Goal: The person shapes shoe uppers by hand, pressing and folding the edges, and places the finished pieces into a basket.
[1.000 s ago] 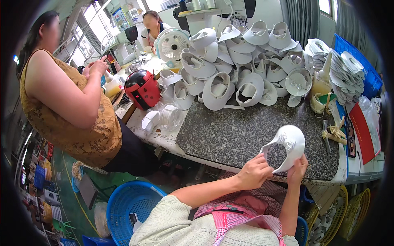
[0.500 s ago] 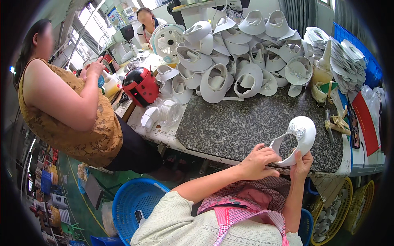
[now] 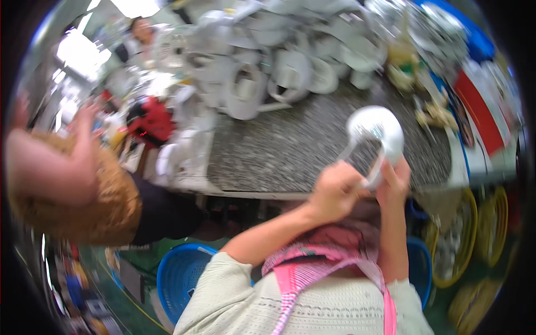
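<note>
A white sun visor (image 3: 391, 127) with a glittery patch at its inner edge is held up over the front of the speckled dark stone slab (image 3: 262, 153). My right hand (image 3: 394, 180) grips its lower right side, thumb against the band. Closed fingers of my left hand (image 3: 337, 188) are at the other end of the band, on the left. Motion blur hides exactly how those fingertips meet the visor.
Many white visors (image 3: 243, 92) are piled along the slab's back. A glue bottle (image 3: 403, 53) and wooden clips (image 3: 438, 114) lie right, near a red sheet (image 3: 479, 111). A co-worker in a brown top (image 3: 72, 195) stands left. A blue basket (image 3: 181, 273) is below.
The view has tilted down and blurred. My left hand has gone from spread fingers beside the visor to closed at its band end. The right hand still holds the visor.
</note>
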### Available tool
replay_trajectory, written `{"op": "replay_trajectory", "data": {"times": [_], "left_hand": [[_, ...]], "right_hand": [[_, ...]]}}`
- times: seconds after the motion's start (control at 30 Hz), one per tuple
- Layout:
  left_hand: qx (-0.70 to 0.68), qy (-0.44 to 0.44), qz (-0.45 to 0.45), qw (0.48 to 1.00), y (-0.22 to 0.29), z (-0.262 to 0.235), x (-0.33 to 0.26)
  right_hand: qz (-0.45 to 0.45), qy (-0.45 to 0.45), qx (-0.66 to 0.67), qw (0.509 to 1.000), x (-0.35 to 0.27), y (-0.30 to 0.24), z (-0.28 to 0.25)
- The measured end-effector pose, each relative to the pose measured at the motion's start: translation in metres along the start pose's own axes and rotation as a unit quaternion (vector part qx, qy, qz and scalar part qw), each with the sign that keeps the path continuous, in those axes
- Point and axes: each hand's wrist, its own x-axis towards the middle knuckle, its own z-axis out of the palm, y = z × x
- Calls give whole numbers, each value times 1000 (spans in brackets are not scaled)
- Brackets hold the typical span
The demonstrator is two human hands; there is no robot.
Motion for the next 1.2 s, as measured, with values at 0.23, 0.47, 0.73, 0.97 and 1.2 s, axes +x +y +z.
{"op": "replay_trajectory", "data": {"times": [0.23,0.47,0.73,0.97,1.2], "left_hand": [[-156,-139,-93,973,-3,30,40],[-234,-276,-190,913,35,117,68],[-545,-402,-324,660,55,227,80],[-297,-380,-254,839,66,292,91],[-197,-462,-159,850,61,360,129]], "right_hand": [[-52,126,117,984,-1,-36,-22],[-127,302,177,928,-38,-69,-94],[-160,454,199,853,-93,-117,-171],[-272,535,256,758,-149,-128,-263],[32,732,-9,681,-258,-92,-516]]}}
